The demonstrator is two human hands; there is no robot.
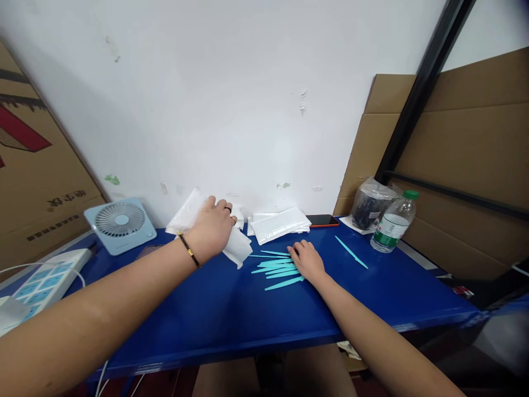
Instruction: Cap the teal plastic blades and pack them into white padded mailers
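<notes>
I judged handling the white tissue [238,248] left of the teal knives [280,267] underway, left hand [215,225] on it, right hand [306,260] over knives, couldn't tell either grip, next needing gentle pinching.

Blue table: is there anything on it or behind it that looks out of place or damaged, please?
One turquoise stick lies alone to the right of the right hand, apart from the loose pile of similar sticks. The white wall behind has scuffed, chipped-looking marks. I see no spill.
</notes>
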